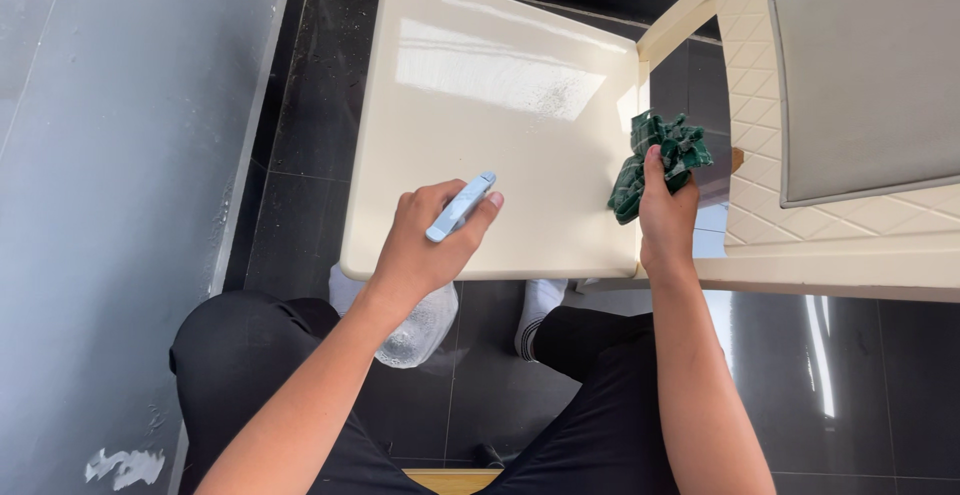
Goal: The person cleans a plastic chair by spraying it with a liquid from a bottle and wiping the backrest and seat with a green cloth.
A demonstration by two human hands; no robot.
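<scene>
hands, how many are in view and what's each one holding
2. The left hand grips a clear spray bottle over the cream table; the right hand holds a green cloth at its right edge.

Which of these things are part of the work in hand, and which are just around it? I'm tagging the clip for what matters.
In use:
- left hand gripping a spray bottle
- right hand clutching a green cloth
- cream table, speckled with fine droplets

Just around:
- cream chair with grey cushion
- dark floor tiles
- grey wall

Glossy cream plastic table [480, 155], green cloth [660, 160]
</scene>
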